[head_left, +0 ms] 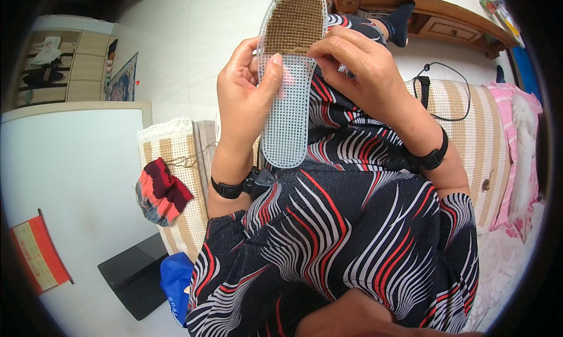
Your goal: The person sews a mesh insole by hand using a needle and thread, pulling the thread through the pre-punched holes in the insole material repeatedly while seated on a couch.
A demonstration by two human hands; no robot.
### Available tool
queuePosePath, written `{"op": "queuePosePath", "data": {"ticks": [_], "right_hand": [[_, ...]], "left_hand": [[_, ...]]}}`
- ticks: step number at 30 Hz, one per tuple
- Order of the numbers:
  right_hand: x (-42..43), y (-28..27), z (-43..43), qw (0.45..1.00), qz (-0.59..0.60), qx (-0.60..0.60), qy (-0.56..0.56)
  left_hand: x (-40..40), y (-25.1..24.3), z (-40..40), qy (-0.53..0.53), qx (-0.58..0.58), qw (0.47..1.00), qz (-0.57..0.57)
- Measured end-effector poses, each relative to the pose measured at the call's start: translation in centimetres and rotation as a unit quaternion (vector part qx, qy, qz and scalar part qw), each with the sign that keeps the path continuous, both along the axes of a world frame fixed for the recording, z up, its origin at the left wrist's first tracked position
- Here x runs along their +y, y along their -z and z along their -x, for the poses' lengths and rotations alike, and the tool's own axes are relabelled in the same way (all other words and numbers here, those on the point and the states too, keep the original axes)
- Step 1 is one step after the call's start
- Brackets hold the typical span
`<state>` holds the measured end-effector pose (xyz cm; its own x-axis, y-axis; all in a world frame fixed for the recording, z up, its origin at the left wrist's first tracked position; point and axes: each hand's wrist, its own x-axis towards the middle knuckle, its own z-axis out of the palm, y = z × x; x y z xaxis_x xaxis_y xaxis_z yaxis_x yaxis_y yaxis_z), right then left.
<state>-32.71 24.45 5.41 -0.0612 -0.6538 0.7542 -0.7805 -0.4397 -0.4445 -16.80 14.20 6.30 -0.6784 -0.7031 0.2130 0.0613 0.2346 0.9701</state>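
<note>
A sole-shaped plastic mesh canvas [288, 117] is held upright over my lap, its far part covered with brown yarn stitching [294, 24]. My left hand [250, 84] grips the canvas at its left edge, the thumb lying on the mesh just below the stitched area. At the right edge, beside the last stitched row, my right hand [356, 68] has thumb and forefinger pinched together. Whether a needle or yarn is between those fingertips cannot be made out. Black bands circle both wrists.
Red, coral and grey knitting [165, 192] lies on the checked sofa cover [149, 139] at left, near loose brown yarn. A black cable [468, 95] and a small brown item [486, 185] rest on the right side. A wooden table [462, 27] stands ahead; a blue bag [173, 280] is at lower left.
</note>
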Motion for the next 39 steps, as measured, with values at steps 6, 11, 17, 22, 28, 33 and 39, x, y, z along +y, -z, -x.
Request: {"op": "queuePosePath", "data": {"ticks": [6,11,17,22,28,33,39], "right_hand": [[0.0,0.1,0.0,1.0,0.001,-0.004,0.017],[0.0,0.1,-0.3,1.0,-0.005,0.007,0.021],[0.0,-0.2,-1.0,0.999,-0.007,0.036,0.024],[-0.7,0.7,-1.4,1.0,0.008,0.003,-0.008],[-1.2,1.0,-0.5,0.998,0.034,0.054,0.012],[0.7,0.2,0.8,0.989,0.062,-0.128,0.026],[-1.3,4.4,1.9,0.833,-0.216,-0.468,-0.2]], "left_hand": [[0.1,0.0,0.1,-0.014,-0.009,1.0,0.014],[0.6,0.1,0.2,-0.023,-0.01,0.999,0.029],[0.7,0.1,0.6,-0.024,-0.033,0.994,0.105],[0.9,0.0,0.7,-0.019,-0.015,0.997,0.076],[1.1,0.0,0.8,0.025,0.003,1.0,0.011],[0.3,0.3,0.6,0.022,0.043,0.999,-0.006],[1.4,0.9,1.5,0.055,0.069,0.993,-0.083]]}}
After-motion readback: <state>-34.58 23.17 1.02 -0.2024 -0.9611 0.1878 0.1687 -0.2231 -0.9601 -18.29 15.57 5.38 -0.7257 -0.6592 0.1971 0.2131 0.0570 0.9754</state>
